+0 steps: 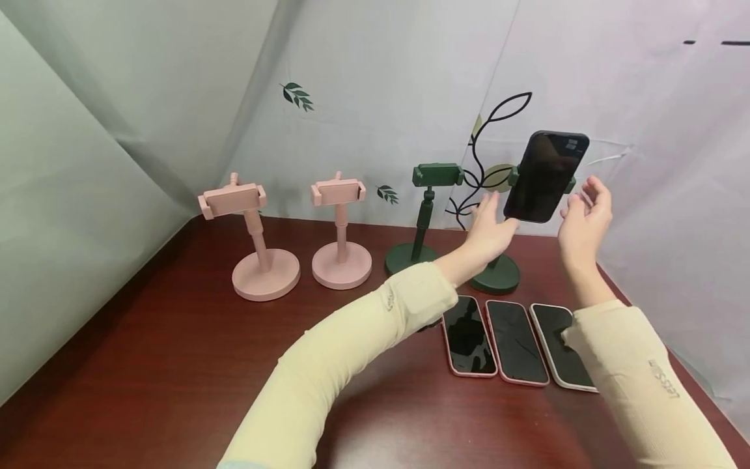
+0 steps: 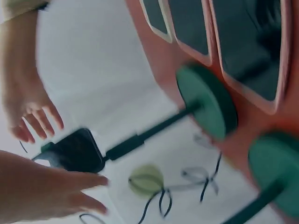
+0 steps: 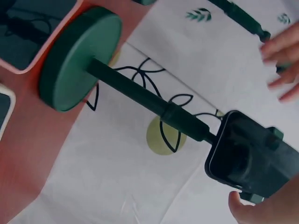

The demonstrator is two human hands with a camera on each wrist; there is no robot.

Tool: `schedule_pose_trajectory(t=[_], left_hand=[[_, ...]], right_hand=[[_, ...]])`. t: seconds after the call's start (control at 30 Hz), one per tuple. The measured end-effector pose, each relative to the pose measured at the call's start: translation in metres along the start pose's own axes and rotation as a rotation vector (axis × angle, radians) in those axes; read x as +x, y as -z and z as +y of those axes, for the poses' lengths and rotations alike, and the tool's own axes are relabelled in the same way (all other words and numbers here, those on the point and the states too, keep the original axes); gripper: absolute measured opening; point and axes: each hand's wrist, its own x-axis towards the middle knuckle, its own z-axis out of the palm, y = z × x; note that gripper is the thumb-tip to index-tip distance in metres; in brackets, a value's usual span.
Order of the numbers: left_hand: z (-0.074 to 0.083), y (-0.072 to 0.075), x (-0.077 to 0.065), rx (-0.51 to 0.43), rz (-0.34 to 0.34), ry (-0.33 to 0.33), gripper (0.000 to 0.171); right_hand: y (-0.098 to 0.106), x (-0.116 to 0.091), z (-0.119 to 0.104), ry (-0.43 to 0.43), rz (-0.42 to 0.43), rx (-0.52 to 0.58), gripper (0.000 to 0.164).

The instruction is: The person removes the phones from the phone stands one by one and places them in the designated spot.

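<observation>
A black phone (image 1: 546, 177) sits tilted in the clamp of the right-hand green phone stand (image 3: 133, 91). My left hand (image 1: 491, 231) is at the phone's lower left, fingers extended and apart from one another. On the other side, my right hand (image 1: 584, 225) hovers by the right clamp end with its fingers loosely bent and nothing in them. In the right wrist view, the thumb (image 3: 239, 210) lies right beside the lower clamp jaw. The stand's round base (image 1: 497, 277) is partly hidden behind my left wrist.
Left of it stand another green phone stand (image 1: 436, 174) and two pink ones (image 1: 266, 277) (image 1: 342, 267), their clamps holding nothing. Two phones with pink edges (image 1: 469, 339) (image 1: 517, 342) and one with a white edge (image 1: 559, 335) lie on the dark red table (image 1: 176, 365). A pale curtain (image 1: 375, 85) hangs behind.
</observation>
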Motion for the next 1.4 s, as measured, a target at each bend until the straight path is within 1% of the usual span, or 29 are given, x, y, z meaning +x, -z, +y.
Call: schedule_pose_trajectory(t=[0.03,0.07,0.13,0.17,0.23,0.37,0.53,0.6,0.73,0.8,0.87,0.93,1.0,1.07,1.13,1.2,1.23,1.3,1.37,1.4], left_hand=[[0.002,0.0,0.004,0.018,-0.038,-0.058,0.064],[0.005,0.0,0.007,0.028,-0.071,-0.093,0.065],[0.008,0.001,0.014,0.025,-0.116,-0.122,0.067],[0.01,0.001,0.017,0.021,-0.133,-0.123,0.068],[0.012,0.002,0.021,0.006,-0.155,-0.101,0.068],[0.013,0.007,0.027,0.025,-0.207,-0.078,0.069],[0.012,0.012,0.033,0.046,-0.297,-0.018,0.069],[0.011,0.014,0.036,0.044,-0.318,-0.007,0.068],[0.006,0.018,0.039,-0.011,-0.321,-0.028,0.067],[0.004,0.021,0.038,-0.042,-0.323,-0.051,0.067],[0.005,0.024,0.034,-0.068,-0.338,-0.09,0.067],[0.008,0.029,0.03,-0.082,-0.353,-0.149,0.067],[0.014,0.035,0.025,-0.1,-0.361,-0.215,0.068],[0.019,0.041,0.019,-0.113,-0.361,-0.29,0.069],[0.023,0.048,0.011,-0.105,-0.351,-0.356,0.07],[0.024,0.058,-0.001,-0.105,-0.341,-0.427,0.071],[0.025,0.063,-0.008,-0.098,-0.335,-0.453,0.071],[0.024,0.076,-0.022,-0.107,-0.335,-0.497,0.072],[0.022,0.09,-0.036,-0.141,-0.344,-0.537,0.073],[0.02,0.096,-0.044,-0.152,-0.346,-0.551,0.073]], right_hand=[[-0.001,0.004,-0.001,-0.023,0.0,0.007,0.041],[-0.002,0.007,-0.002,-0.037,0.001,0.006,0.042],[-0.005,0.011,-0.004,-0.068,0.007,0.04,0.043],[-0.006,0.012,-0.004,-0.075,0.015,0.063,0.042],[-0.007,0.014,-0.003,-0.082,0.032,0.123,0.041],[-0.01,0.017,-0.001,-0.091,0.044,0.254,0.037],[-0.008,0.02,0.003,-0.151,0.044,0.468,0.026],[-0.006,0.022,0.005,-0.164,0.046,0.534,0.025],[-0.004,0.022,0.01,-0.138,0.032,0.559,0.026],[-0.005,0.022,0.011,-0.099,0.026,0.585,0.025],[-0.005,0.021,0.009,-0.084,0.025,0.626,0.023],[-0.007,0.022,0.002,-0.068,0.023,0.675,0.021],[-0.009,0.02,-0.01,-0.049,0.014,0.722,0.019],[-0.009,0.016,-0.024,-0.026,-0.015,0.744,0.019],[-0.008,0.01,-0.037,-0.003,-0.085,0.78,0.023],[-0.006,0.002,-0.049,0.013,-0.195,0.809,0.027],[-0.005,-0.003,-0.055,0.019,-0.256,0.81,0.029],[-0.003,-0.013,-0.064,0.033,-0.374,0.792,0.029],[-0.004,-0.024,-0.07,0.063,-0.459,0.743,0.025],[-0.004,-0.03,-0.071,0.08,-0.488,0.716,0.024]])
